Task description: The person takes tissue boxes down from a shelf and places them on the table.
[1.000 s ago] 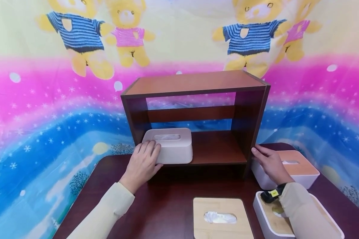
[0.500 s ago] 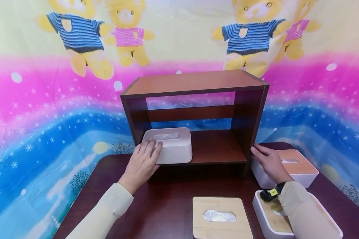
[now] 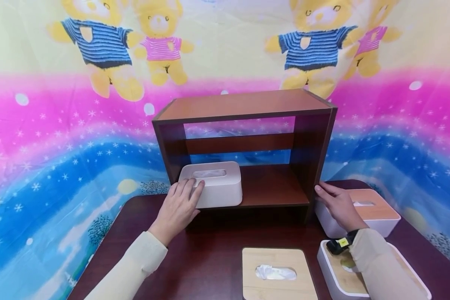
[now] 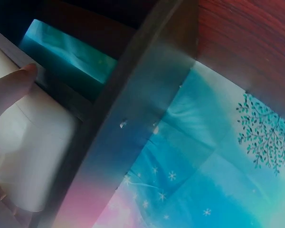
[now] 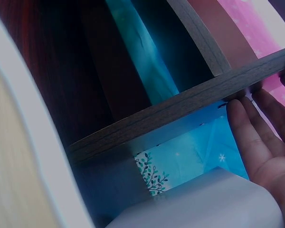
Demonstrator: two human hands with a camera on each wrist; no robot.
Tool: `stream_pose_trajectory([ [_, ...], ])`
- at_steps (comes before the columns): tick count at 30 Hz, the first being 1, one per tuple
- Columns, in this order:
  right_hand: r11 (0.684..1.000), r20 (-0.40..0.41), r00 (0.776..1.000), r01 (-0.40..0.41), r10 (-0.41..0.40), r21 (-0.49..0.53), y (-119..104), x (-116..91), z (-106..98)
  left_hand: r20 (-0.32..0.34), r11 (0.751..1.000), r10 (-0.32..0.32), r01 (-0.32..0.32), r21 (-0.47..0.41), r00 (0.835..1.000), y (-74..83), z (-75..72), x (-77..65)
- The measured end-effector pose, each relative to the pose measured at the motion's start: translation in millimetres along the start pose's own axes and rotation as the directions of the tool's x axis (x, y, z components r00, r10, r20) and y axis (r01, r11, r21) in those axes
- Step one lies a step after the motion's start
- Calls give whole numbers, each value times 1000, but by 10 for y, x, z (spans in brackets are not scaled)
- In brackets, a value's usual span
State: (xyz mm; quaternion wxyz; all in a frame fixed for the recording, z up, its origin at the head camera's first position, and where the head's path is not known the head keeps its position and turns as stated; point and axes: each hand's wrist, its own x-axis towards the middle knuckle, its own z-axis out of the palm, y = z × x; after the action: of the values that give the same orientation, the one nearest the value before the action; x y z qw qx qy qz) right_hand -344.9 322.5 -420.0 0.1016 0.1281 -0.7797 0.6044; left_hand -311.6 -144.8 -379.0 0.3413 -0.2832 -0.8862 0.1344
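Observation:
A pale tissue box stands at the left end of the lower board of a dark brown shelf unit. My left hand lies against its front left corner, fingers over the top edge and thumb low on the front. In the left wrist view that thumb is stretched out beside the board's edge. My right hand touches the unit's right side panel from outside. Straight fingers meet the panel's outer face in the right wrist view.
A white tissue box with an orange-brown lid stands right of the unit, behind my right hand. My right sleeve covers part of a wood-lidded box. Another wood-lidded tissue box sits at the front of the dark red table.
My left thumb has drawn slightly back along the pale box's lower front. The box, the shelf unit and my right hand stay in place.

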Motion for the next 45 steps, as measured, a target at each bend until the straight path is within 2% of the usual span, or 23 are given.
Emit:
stream_pose_trajectory([
  [3, 1000, 4, 1000, -6, 6, -3, -12, 4, -6, -5, 1000, -7, 7, 2, 1000, 10, 2, 2],
  [10, 1000, 10, 1000, -24, 24, -20, -26, -8, -22, -72, 1000, -19, 18, -7, 997, 23, 28, 0],
  [16, 999, 9, 999, -33, 33, -11, -25, -23, -14, -72, 1000, -24, 24, -3, 997, 22, 28, -4],
  [28, 997, 10, 999, -40, 41, -73, -30, -20, -15, -96, 1000, -13, 13, 2, 995, 17, 51, -2],
  [37, 997, 20, 999, -37, 39, -73, -39, -28, 1, -108, 1000, -2, 4, 11, 994, 0, 24, -8],
  [45, 996, 0, 998, -69, 69, -64, -33, -23, -9, -121, 1000, 8, -6, 20, 993, 1, 25, -8],
])
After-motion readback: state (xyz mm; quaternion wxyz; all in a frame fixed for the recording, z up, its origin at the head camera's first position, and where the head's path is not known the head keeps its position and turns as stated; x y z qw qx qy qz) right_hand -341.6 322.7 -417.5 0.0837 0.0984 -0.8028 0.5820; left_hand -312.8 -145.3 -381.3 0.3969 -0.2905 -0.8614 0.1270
